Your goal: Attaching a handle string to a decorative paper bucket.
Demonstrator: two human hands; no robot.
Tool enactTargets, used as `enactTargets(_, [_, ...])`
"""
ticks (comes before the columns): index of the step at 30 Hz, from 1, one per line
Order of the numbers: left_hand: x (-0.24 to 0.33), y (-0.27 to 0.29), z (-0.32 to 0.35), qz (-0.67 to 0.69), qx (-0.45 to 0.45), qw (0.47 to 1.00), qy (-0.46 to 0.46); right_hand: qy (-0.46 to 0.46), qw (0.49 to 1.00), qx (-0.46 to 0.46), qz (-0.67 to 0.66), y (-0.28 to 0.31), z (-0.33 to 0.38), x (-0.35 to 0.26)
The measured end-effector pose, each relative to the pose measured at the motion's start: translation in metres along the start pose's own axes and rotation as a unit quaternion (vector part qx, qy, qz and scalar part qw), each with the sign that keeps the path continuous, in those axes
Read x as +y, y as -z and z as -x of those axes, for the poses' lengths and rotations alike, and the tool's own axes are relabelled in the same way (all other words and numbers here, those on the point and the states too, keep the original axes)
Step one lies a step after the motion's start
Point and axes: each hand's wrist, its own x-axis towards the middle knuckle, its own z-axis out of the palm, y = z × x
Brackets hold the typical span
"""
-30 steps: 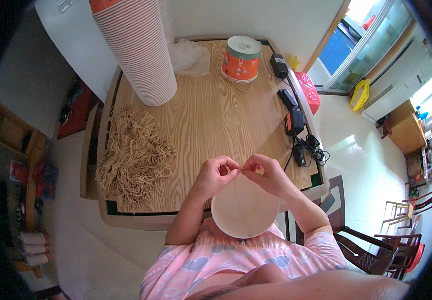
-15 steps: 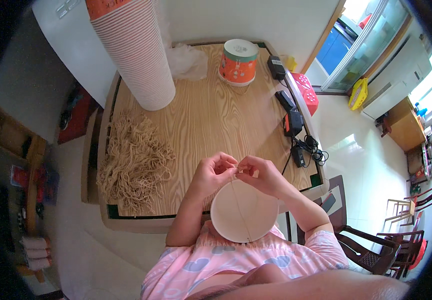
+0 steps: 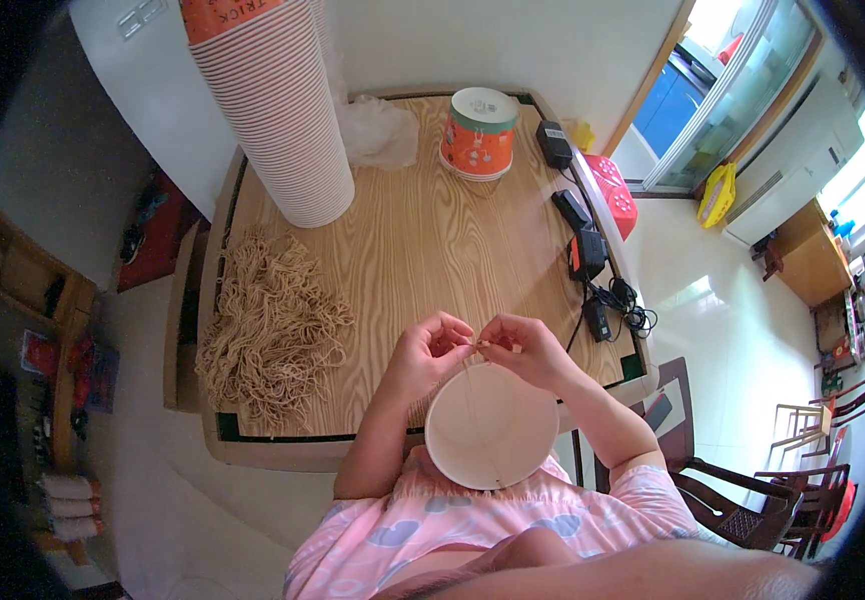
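A white round paper bucket (image 3: 507, 440) rests in my lap at the table's near edge, its mouth facing up. A thin beige cord (image 3: 474, 398) runs from its near rim across the mouth to my fingers at the far rim. My left hand (image 3: 426, 352) and my right hand (image 3: 526, 350) meet there, thumbs and fingertips pinched on the cord. The exact crossing of the cord between the fingertips is too small to make out. Left of my hands, a loose heap of beige cord (image 3: 272, 335) lies on the wood-grain table (image 3: 407, 240).
A tall leaning stack of nested paper buckets (image 3: 277, 110) stands at the back left, beside crumpled clear plastic (image 3: 380, 132). An orange-and-green paper bucket (image 3: 479, 140) stands at the back. Black power adapters (image 3: 586, 255) and coiled cables (image 3: 624, 303) line the right edge.
The view has shifted slightly, so the table things sit a little lower. My hands stay pinched together over the bucket's far rim, with small finger movements.
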Motion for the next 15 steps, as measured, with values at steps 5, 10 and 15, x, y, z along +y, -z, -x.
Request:
enactTargets(5, [0.005,-0.001,0.002,-0.017,0.005,1.000,0.008,0.021,0.997,0.024,0.065,-0.001,0.003,-0.006])
enactTargets(10, [0.007,-0.003,0.004,-0.028,0.012,0.999,0.011,0.027,0.994,0.038,0.100,-0.002,0.005,-0.006])
enactTargets(15, [0.011,-0.006,0.004,-0.011,0.021,1.000,0.008,0.046,0.988,0.066,0.131,-0.006,0.006,-0.007])
